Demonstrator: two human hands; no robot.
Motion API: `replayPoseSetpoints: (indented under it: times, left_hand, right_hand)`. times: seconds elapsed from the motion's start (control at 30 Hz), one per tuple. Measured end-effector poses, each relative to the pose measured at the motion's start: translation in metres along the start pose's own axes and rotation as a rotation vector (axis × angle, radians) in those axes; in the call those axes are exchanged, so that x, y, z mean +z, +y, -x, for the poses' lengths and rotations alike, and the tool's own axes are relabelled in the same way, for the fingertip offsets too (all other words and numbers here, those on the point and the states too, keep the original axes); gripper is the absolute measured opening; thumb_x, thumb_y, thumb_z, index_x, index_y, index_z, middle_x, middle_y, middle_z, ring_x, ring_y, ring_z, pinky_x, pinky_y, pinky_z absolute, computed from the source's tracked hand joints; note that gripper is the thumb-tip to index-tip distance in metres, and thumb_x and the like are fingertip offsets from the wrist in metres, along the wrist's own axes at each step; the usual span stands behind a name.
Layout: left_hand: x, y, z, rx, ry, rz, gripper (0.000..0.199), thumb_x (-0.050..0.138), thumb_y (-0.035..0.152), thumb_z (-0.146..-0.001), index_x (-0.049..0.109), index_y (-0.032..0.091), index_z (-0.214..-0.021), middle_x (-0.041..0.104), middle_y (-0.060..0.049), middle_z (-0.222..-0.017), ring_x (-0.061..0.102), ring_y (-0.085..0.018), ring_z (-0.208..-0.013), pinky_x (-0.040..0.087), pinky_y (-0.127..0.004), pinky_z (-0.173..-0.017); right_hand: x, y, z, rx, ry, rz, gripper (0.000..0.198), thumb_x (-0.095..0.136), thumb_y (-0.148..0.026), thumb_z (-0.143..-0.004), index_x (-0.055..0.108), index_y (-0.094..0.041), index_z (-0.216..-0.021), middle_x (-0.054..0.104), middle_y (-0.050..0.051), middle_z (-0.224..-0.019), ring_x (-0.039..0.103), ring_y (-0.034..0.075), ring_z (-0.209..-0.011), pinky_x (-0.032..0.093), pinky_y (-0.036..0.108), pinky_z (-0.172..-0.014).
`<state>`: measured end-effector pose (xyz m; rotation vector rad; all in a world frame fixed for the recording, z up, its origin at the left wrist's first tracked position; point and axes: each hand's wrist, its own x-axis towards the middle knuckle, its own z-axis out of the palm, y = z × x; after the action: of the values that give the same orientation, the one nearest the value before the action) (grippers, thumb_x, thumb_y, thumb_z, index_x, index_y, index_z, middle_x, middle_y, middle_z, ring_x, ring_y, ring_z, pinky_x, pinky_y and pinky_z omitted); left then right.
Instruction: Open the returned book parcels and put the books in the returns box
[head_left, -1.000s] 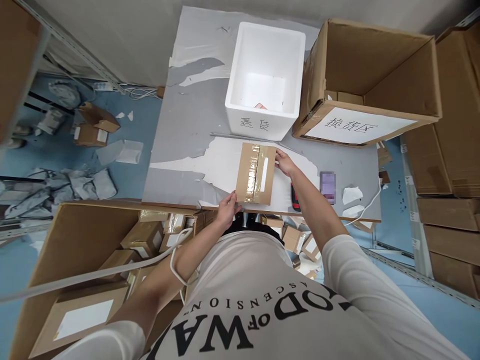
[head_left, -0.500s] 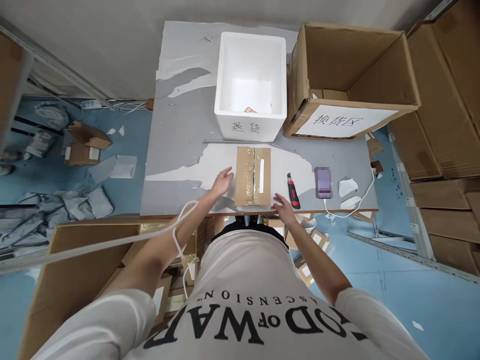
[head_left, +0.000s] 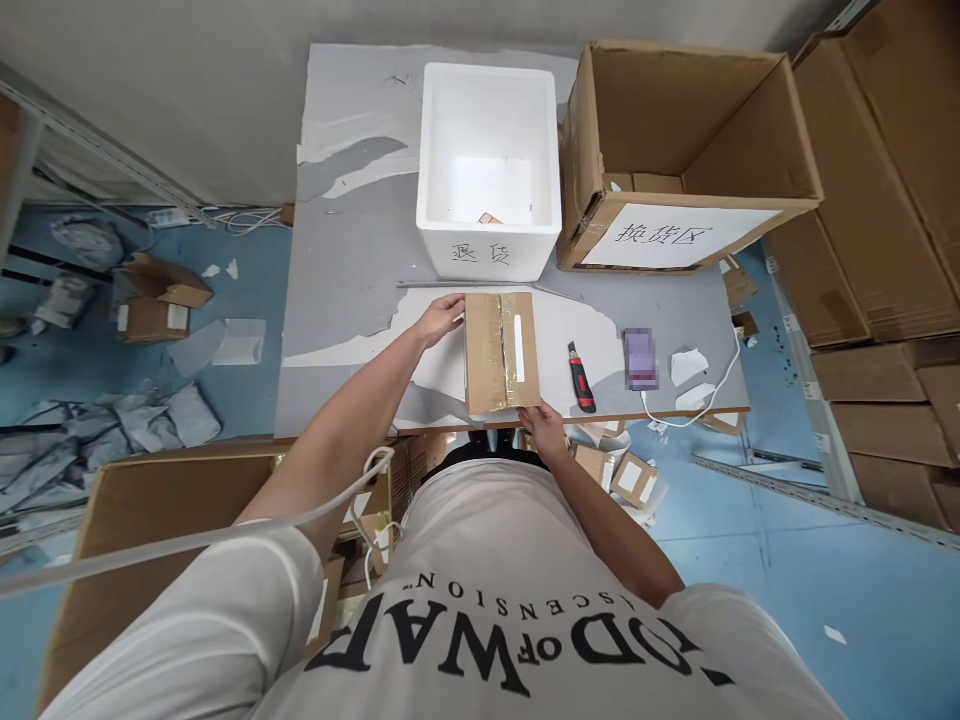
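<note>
A taped cardboard box [head_left: 484, 350] with a white label strip lies at the front of the table between my hands. My left hand [head_left: 441, 320] grips its far left corner, thumb and fingers closed against the edge. At the near right corner, my right hand [head_left: 544, 430] has its fingertips on the box, partly under it, so some of those fingers are hidden. To the right of the box lies a red and black utility knife [head_left: 580, 380], which neither hand touches.
Behind the box stand a white foam box [head_left: 480, 250] and a large open carton [head_left: 592, 235], both with handwritten marks. A phone [head_left: 640, 360] on a white cable and paper scraps [head_left: 688, 366] lie to the right. Below the table's left edge sits another big carton [head_left: 165, 520].
Both hands have closed in on the box and taken hold of it: the left at its far left corner, the right at its near right corner. The view has shifted slightly.
</note>
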<state>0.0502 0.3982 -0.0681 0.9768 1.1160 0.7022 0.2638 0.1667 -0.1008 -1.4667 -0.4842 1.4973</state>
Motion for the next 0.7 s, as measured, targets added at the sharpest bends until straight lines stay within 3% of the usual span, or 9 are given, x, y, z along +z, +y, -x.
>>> replayPoseSetpoints:
  times: [0.13, 0.23, 0.4, 0.57, 0.7]
  left_hand:
    - [-0.016, -0.001, 0.024, 0.096, 0.095, 0.016, 0.048, 0.071, 0.053, -0.072, 0.065, 0.020, -0.107, 0.065, -0.007, -0.114, 0.057, -0.019, -0.110, 0.043, -0.036, -0.099]
    - [-0.026, -0.011, 0.057, 0.156, 0.239, -0.019, 0.053, 0.072, 0.055, -0.069, 0.064, 0.018, -0.107, 0.065, -0.009, -0.115, 0.059, -0.020, -0.106, 0.045, -0.036, -0.096]
    - [-0.009, -0.055, 0.118, 0.166, 0.402, -0.052, 0.052, 0.071, 0.057, -0.070, 0.061, 0.018, -0.104, 0.066, -0.010, -0.113, 0.061, -0.019, -0.099, 0.050, -0.036, -0.091]
    - [0.020, -0.095, 0.152, 0.056, 0.487, 0.043, 0.055, 0.069, 0.061, -0.068, 0.059, 0.020, -0.103, 0.068, -0.010, -0.111, 0.063, -0.021, -0.103, 0.050, -0.038, -0.092]
    - [0.021, -0.104, 0.156, 0.042, 0.483, 0.023, 0.052, 0.067, 0.057, -0.070, 0.058, 0.019, -0.105, 0.066, -0.012, -0.116, 0.061, -0.023, -0.111, 0.048, -0.041, -0.096]
  right_hand:
    - [-0.024, -0.035, -0.033, -0.019, -0.077, 0.087, 0.052, 0.077, -0.059, -0.059, 0.071, -0.021, -0.094, 0.072, 0.005, -0.094, 0.067, 0.024, -0.097, 0.048, 0.047, -0.100]
    - [-0.035, -0.079, -0.074, -0.054, -0.176, 0.162, 0.054, 0.080, -0.055, -0.058, 0.071, -0.022, -0.100, 0.072, 0.003, -0.099, 0.066, 0.022, -0.097, 0.047, 0.046, -0.101]
    - [-0.028, -0.137, -0.136, -0.086, -0.406, 0.293, 0.053, 0.077, -0.051, -0.066, 0.069, -0.023, -0.109, 0.072, 0.001, -0.104, 0.065, 0.020, -0.102, 0.045, 0.044, -0.102]
    - [-0.014, -0.139, -0.158, -0.002, -0.516, 0.433, 0.046, 0.072, -0.047, -0.073, 0.070, -0.022, -0.111, 0.073, 0.002, -0.104, 0.066, 0.019, -0.098, 0.047, 0.043, -0.100]
    - [-0.015, -0.129, -0.164, -0.009, -0.488, 0.457, 0.046, 0.066, -0.044, -0.078, 0.066, -0.024, -0.119, 0.071, 0.001, -0.112, 0.065, 0.017, -0.099, 0.047, 0.040, -0.100]
